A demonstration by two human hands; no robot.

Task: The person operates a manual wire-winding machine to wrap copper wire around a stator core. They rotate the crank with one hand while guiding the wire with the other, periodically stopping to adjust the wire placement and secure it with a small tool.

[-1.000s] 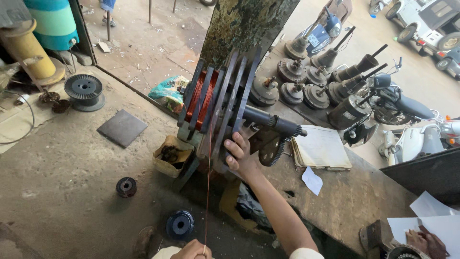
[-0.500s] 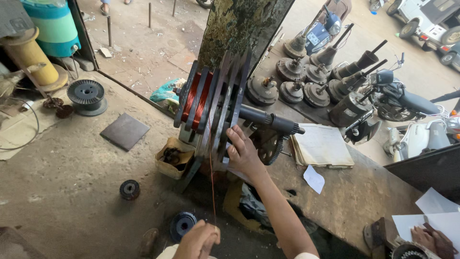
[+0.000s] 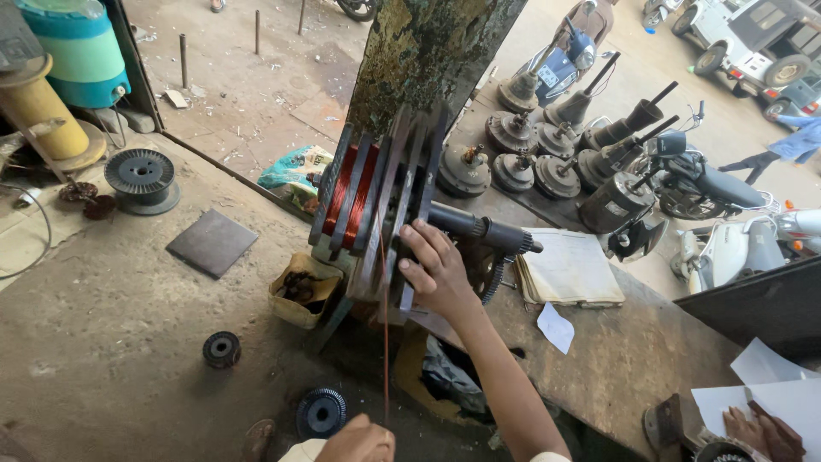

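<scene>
A winding former [image 3: 402, 184] of several dark metal plates stands on a bench in front of a rusty pillar. Reddish copper wire is wound as a coil [image 3: 349, 197] between its left plates. My right hand [image 3: 436, 274] grips the edge of the former's right plates, beside a dark shaft [image 3: 483, 231] sticking out to the right. A thin copper wire [image 3: 385, 359] runs straight down from the former to my left hand [image 3: 359, 441], which pinches it at the bottom edge of the view.
An open notebook [image 3: 569, 269] lies right of the former. A black spool [image 3: 141, 178], a square metal plate [image 3: 211, 242], a small black reel [image 3: 221, 349] and a ribbed ring [image 3: 321, 412] lie on the floor. Several motors [image 3: 556, 137] stand behind. Another person's hand [image 3: 761, 428] rests at bottom right.
My left hand has come up into view along the wire. My right hand stays on the former, whose plates have shifted slightly.
</scene>
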